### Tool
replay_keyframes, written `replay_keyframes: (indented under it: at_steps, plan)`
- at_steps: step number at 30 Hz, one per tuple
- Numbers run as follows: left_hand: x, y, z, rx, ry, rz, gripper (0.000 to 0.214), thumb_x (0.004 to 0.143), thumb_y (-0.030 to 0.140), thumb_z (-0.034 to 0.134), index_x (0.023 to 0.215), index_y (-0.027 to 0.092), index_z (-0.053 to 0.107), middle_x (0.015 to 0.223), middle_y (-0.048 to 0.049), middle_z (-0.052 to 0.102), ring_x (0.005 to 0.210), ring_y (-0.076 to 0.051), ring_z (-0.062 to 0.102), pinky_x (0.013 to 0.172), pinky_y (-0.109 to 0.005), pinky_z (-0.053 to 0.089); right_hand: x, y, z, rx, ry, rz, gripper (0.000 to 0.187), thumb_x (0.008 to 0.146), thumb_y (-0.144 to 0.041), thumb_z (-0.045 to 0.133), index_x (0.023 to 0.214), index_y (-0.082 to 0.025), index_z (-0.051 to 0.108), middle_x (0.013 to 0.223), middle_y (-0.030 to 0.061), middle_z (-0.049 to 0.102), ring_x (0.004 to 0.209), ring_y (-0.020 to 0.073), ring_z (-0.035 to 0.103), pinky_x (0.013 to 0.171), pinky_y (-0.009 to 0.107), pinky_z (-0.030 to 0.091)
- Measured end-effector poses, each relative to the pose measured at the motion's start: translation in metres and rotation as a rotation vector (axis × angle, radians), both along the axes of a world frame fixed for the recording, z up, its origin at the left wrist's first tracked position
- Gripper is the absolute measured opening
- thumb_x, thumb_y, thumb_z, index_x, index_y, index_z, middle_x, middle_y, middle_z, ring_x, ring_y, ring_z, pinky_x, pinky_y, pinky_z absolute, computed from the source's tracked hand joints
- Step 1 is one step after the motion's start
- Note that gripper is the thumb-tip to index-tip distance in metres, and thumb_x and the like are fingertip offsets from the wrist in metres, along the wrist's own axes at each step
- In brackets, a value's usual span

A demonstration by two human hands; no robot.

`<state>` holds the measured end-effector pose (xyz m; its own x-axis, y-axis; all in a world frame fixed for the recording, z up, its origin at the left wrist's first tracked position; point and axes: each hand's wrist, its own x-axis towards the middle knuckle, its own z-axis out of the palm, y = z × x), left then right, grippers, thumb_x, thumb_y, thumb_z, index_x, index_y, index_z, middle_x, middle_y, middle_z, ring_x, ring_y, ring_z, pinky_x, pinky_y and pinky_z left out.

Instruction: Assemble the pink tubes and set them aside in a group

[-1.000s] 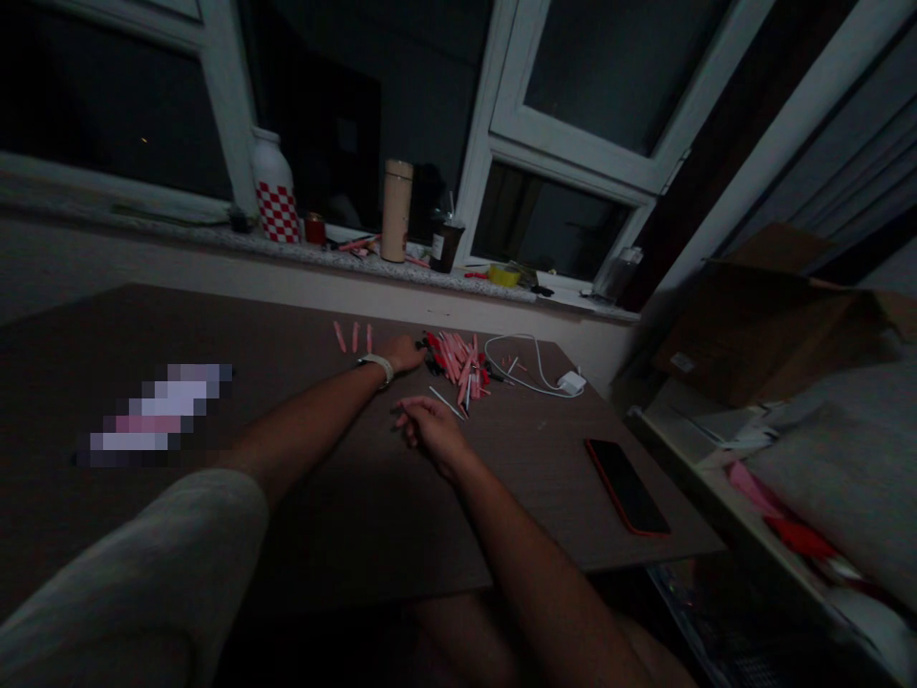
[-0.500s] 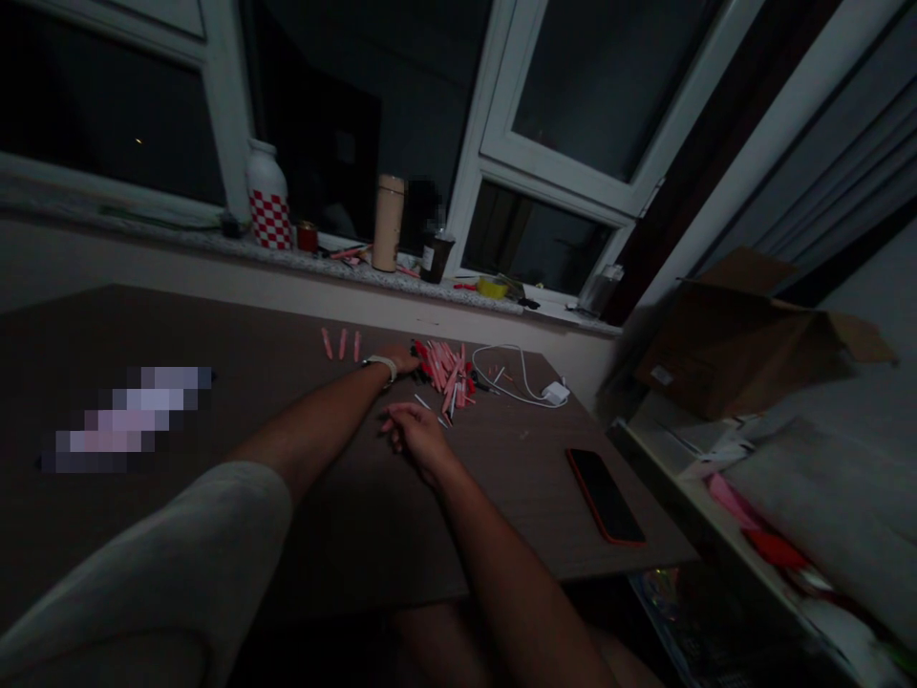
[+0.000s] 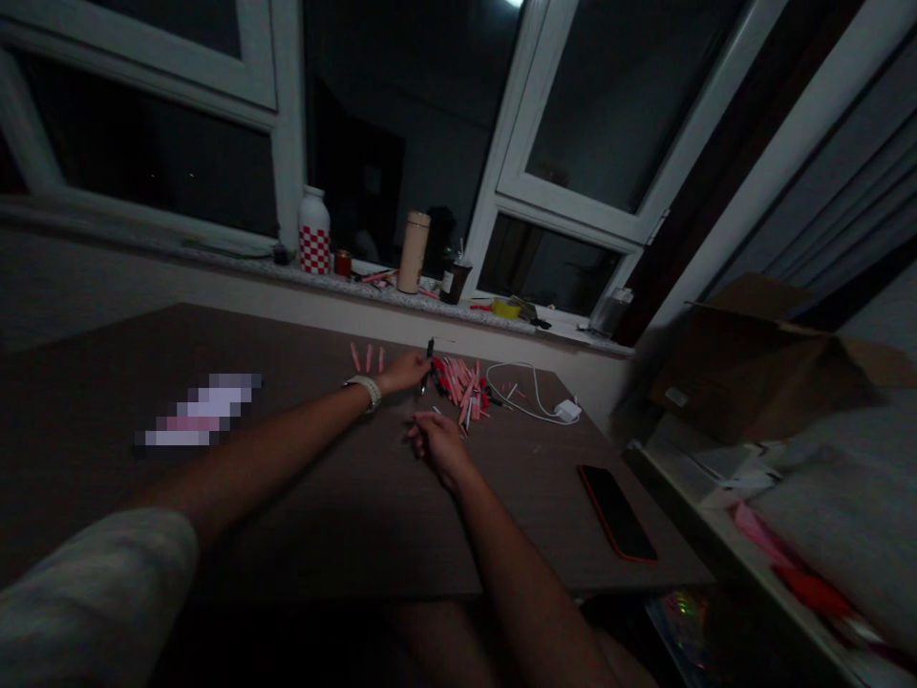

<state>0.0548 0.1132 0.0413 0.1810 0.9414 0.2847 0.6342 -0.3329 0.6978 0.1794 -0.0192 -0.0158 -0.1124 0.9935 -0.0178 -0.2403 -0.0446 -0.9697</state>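
Note:
My left hand (image 3: 401, 374), with a white watch on its wrist, grips a dark pen (image 3: 428, 365) standing upright at the left edge of a heap of pink and red pen parts (image 3: 458, 387). Several loose pink pieces (image 3: 368, 358) lie in a row beyond that hand on the brown table (image 3: 287, 354). My right hand (image 3: 437, 444) rests just below the heap with curled fingers. Whether those fingers hold a thin piece is too dim to tell.
A white cable (image 3: 520, 390) and charger (image 3: 567, 411) lie right of the heap, and a phone in a red case (image 3: 616, 513) sits nearer the table's edge. A blurred patch (image 3: 201, 411) covers something at left. Bottles stand on the windowsill (image 3: 373, 291). A cardboard box (image 3: 759, 373) stands at right.
A dark pen now stands upright in my left hand, which has lifted slightly at the heap's edge. The view has turned, shifting the table and window in the frame.

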Motion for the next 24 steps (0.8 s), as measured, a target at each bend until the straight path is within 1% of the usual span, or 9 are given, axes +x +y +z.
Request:
replay_keyframes:
  at_steps: [3, 6, 9, 11, 13, 15, 18, 20, 24]
  plan:
    - [-0.019, -0.044, -0.014, 0.069, -0.062, -0.213, 0.037, 0.087, 0.050, 0.056, 0.092, 0.016, 0.068, 0.076, -0.0066, 0.071, 0.072, -0.020, 0.064, 0.063, -0.028, 0.045, -0.001, 0.001, -0.003, 0.031, 0.053, -0.039, 0.043, 0.067, -0.049, 0.077, 0.093, -0.019, 0.060, 0.060, -0.0056, 0.064, 0.041, 0.0081, 0.046, 0.038, 0.020, 0.034]
    - [-0.038, -0.088, -0.031, 0.098, -0.063, -0.351, 0.032, 0.089, 0.046, 0.055, 0.095, 0.017, 0.067, 0.079, -0.0036, 0.068, 0.072, -0.018, 0.060, 0.065, -0.027, 0.044, -0.001, 0.000, -0.006, 0.047, 0.053, -0.091, 0.048, 0.064, -0.054, 0.080, 0.088, -0.019, 0.059, 0.061, -0.0056, 0.063, 0.041, 0.0076, 0.045, 0.038, 0.020, 0.034]
    - [-0.055, -0.123, -0.042, 0.109, -0.073, -0.358, 0.033, 0.091, 0.047, 0.054, 0.102, 0.018, 0.067, 0.080, -0.0028, 0.068, 0.073, -0.017, 0.059, 0.066, -0.027, 0.042, -0.001, 0.000, -0.007, 0.037, 0.016, -0.092, 0.042, 0.066, -0.052, 0.080, 0.071, -0.018, 0.056, 0.056, -0.0045, 0.058, 0.041, 0.0066, 0.044, 0.038, 0.019, 0.033]
    - [-0.066, -0.138, -0.046, 0.105, -0.081, -0.301, 0.033, 0.090, 0.047, 0.057, 0.098, 0.018, 0.069, 0.080, -0.0032, 0.068, 0.071, -0.018, 0.059, 0.065, -0.027, 0.042, -0.001, 0.001, -0.004, 0.002, 0.022, -0.093, 0.037, 0.071, -0.047, 0.078, 0.067, -0.018, 0.056, 0.053, -0.0050, 0.054, 0.040, 0.0066, 0.042, 0.038, 0.020, 0.032]
    - [-0.077, -0.145, -0.048, 0.101, -0.110, -0.223, 0.034, 0.088, 0.049, 0.059, 0.093, 0.017, 0.070, 0.078, -0.0042, 0.069, 0.069, -0.018, 0.059, 0.064, -0.028, 0.042, -0.004, 0.002, 0.000, -0.052, 0.051, -0.153, 0.028, 0.077, -0.038, 0.072, 0.065, -0.018, 0.056, 0.052, -0.0049, 0.053, 0.041, 0.0067, 0.042, 0.038, 0.019, 0.032]
    - [-0.085, -0.147, -0.051, 0.094, -0.158, -0.146, 0.037, 0.085, 0.052, 0.060, 0.085, 0.016, 0.070, 0.075, -0.0046, 0.068, 0.067, -0.019, 0.058, 0.062, -0.028, 0.042, -0.009, 0.002, 0.006, -0.097, 0.053, -0.234, 0.020, 0.081, -0.029, 0.064, 0.067, -0.017, 0.057, 0.056, -0.0033, 0.056, 0.042, 0.0070, 0.044, 0.039, 0.019, 0.034]
    - [-0.090, -0.146, -0.053, 0.060, -0.234, -0.080, 0.040, 0.083, 0.056, 0.061, 0.084, 0.016, 0.068, 0.072, -0.0037, 0.066, 0.065, -0.018, 0.057, 0.061, -0.028, 0.042, -0.017, 0.002, 0.009, -0.126, 0.010, -0.298, 0.017, 0.084, -0.025, 0.057, 0.069, -0.017, 0.060, 0.059, -0.0014, 0.060, 0.042, 0.0074, 0.045, 0.038, 0.019, 0.034]
    - [-0.088, -0.146, -0.053, 0.040, -0.260, -0.094, 0.042, 0.084, 0.058, 0.059, 0.087, 0.016, 0.067, 0.075, -0.0038, 0.066, 0.067, -0.018, 0.057, 0.063, -0.028, 0.043, -0.020, 0.001, 0.008, -0.088, -0.014, -0.294, 0.021, 0.086, -0.027, 0.056, 0.067, -0.016, 0.060, 0.057, -0.0011, 0.060, 0.042, 0.0076, 0.046, 0.038, 0.020, 0.035]
    - [-0.082, -0.150, -0.052, 0.062, -0.210, -0.189, 0.044, 0.092, 0.057, 0.048, 0.083, 0.017, 0.063, 0.076, -0.0035, 0.063, 0.073, -0.019, 0.057, 0.067, -0.029, 0.043, -0.018, -0.004, 0.004, -0.021, 0.017, -0.234, 0.017, 0.084, -0.028, 0.061, 0.072, -0.016, 0.062, 0.064, 0.0001, 0.066, 0.043, 0.0077, 0.049, 0.037, 0.020, 0.037]
